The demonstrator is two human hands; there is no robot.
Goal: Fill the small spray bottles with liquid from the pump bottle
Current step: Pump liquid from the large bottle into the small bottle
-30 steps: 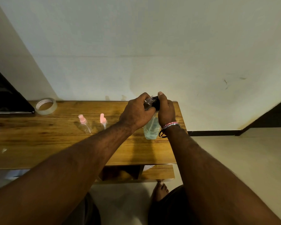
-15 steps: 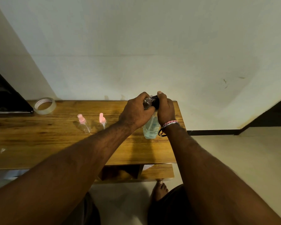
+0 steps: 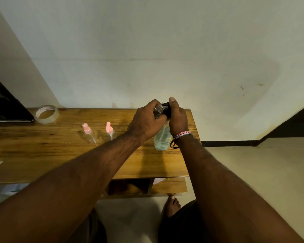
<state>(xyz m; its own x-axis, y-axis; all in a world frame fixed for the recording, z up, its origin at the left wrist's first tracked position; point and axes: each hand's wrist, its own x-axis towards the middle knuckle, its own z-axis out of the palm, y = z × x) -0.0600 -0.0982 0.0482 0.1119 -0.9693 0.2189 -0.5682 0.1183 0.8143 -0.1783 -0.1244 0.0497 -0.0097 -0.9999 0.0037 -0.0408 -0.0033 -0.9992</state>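
Left hand (image 3: 146, 122) gripping small clear bottle (image 3: 158, 110) at black nozzle, right hand (image 3: 177, 118) curled on pump bottle (image 3: 161, 139) head: press slowly, mouth kept aligned.

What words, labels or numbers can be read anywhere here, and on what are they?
No text here can be read.
Tape roll: faint reddish print on its inner core, too small and blurred to read.
Pump bottle: no label shows.
Small spray bottle with the pink cap: no print shows.
Bottle in the left hand: no print shows.
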